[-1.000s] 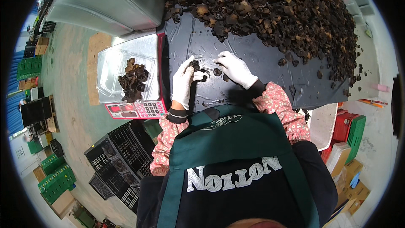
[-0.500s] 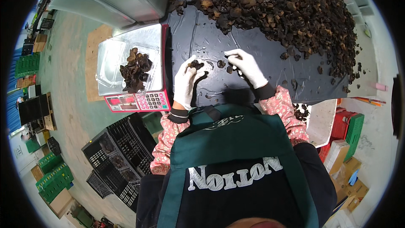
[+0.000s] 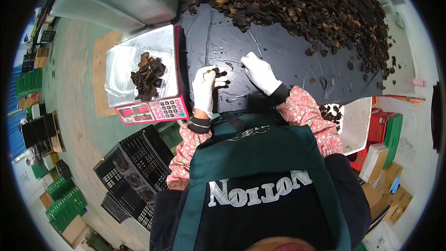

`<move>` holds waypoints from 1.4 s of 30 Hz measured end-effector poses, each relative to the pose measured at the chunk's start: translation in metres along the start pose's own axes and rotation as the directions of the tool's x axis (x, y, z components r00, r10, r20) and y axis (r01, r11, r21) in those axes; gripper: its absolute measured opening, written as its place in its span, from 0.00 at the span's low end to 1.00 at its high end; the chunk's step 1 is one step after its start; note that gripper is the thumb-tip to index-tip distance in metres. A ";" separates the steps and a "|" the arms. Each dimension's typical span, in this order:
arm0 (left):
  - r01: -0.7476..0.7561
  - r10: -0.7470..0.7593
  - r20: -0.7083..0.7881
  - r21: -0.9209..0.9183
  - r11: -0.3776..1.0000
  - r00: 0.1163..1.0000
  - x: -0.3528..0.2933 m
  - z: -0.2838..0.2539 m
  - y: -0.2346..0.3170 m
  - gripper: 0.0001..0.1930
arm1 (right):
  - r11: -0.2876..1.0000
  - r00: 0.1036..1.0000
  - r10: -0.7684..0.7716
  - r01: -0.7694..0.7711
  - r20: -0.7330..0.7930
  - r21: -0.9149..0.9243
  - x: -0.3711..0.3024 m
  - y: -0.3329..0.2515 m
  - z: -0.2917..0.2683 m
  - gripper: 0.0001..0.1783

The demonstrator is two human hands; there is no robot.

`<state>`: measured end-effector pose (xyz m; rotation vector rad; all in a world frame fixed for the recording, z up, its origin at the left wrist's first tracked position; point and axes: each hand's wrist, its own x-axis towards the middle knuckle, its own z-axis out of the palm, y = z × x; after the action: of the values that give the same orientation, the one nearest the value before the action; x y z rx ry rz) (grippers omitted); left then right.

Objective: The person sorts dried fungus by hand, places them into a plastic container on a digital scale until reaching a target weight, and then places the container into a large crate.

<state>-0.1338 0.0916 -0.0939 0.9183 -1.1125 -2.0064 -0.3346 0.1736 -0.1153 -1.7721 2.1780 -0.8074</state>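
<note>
Down on the black plastic sheet (image 3: pixel 288 60), the left hand (image 3: pixel 206 88), in a white glove, has its fingers curled around a few dark dried fungus pieces (image 3: pixel 217 72), which sit at its fingertips just above the sheet. Beside it the right hand (image 3: pixel 260 72), also white-gloved, lies palm down with fingers stretched toward the sheet; whether it pinches anything under them cannot be told. Further up, a big heap of dark dried fungus (image 3: pixel 306 4) covers the far part of the sheet, with stray bits scattered at its edge. Left of the left hand stands a weighing scale (image 3: pixel 148 107) with a red keypad front, and on its steel pan rests a clear tray holding a small clump of fungus (image 3: pixel 147 76). Black plastic crates (image 3: pixel 132 167) stand on the floor below the scale, and a white bin (image 3: pixel 355 123) with more fungus sits near the right elbow
</note>
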 end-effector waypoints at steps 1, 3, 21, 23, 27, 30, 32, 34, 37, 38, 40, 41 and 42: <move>0.020 -0.020 0.008 -0.001 1.000 1.000 0.002 0.003 0.000 0.12 | 0.998 0.999 0.043 -0.042 -0.019 0.055 0.001 0.005 -0.002 0.08; 0.010 -0.010 0.025 0.000 1.000 1.000 0.002 0.002 -0.002 0.12 | 0.640 0.872 0.369 -0.490 0.322 0.592 0.002 -0.004 -0.026 0.08; -0.058 -0.038 0.345 0.264 0.963 0.938 -0.001 0.132 -0.028 0.06 | -0.110 0.867 0.493 -0.026 0.077 0.994 -0.090 -0.020 -0.071 0.11; 0.079 -0.154 0.427 0.188 0.979 0.891 0.001 0.144 -0.027 0.06 | -0.233 0.848 0.517 0.009 0.116 0.972 -0.102 -0.013 -0.080 0.11; 0.244 -0.237 0.514 0.056 0.968 0.824 0.005 0.174 -0.038 0.06 | -0.279 0.749 0.650 0.079 0.127 0.957 -0.132 0.004 -0.094 0.11; 0.319 -0.260 0.532 -0.020 0.947 0.806 0.016 0.204 -0.044 0.07 | -0.258 0.618 0.780 0.180 0.095 0.949 -0.167 0.016 -0.118 0.12; 0.280 -0.246 0.583 0.034 0.959 0.774 0.022 0.238 -0.053 0.12 | -0.130 0.569 0.821 0.260 -0.043 0.957 -0.189 0.021 -0.138 0.13; 0.233 -0.237 0.663 0.097 0.968 0.710 -0.007 0.294 -0.057 0.19 | -0.054 0.510 0.848 0.360 -0.147 0.931 -0.207 0.015 -0.160 0.15; 0.305 -0.337 0.776 0.194 0.932 0.534 -0.042 0.319 -0.095 0.22 | -0.043 0.543 0.812 0.422 -0.214 0.906 -0.206 0.003 -0.180 0.15; 0.275 -0.343 0.817 0.236 0.932 0.464 -0.033 0.302 -0.117 0.20 | -0.068 0.577 0.795 0.393 -0.188 0.917 -0.202 0.003 -0.180 0.15; 0.017 -0.341 0.849 0.365 0.931 0.405 -0.009 0.273 -0.137 0.15 | -0.079 0.597 0.785 0.360 -0.165 0.929 -0.185 -0.004 -0.181 0.14; -0.206 -0.318 0.861 0.421 0.883 0.396 -0.001 0.266 -0.132 0.13 | -0.099 0.601 0.788 0.335 -0.132 0.937 -0.180 0.003 -0.181 0.14; -0.552 -0.285 0.856 0.500 0.667 0.431 -0.001 0.260 -0.114 0.13 | -0.144 0.580 0.811 0.322 -0.075 0.936 -0.176 0.005 -0.179 0.14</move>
<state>-0.3694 0.2501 -0.0924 -0.1567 -2.6819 -1.8102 -0.3835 0.3909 0.0003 0.1240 1.0108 -2.4019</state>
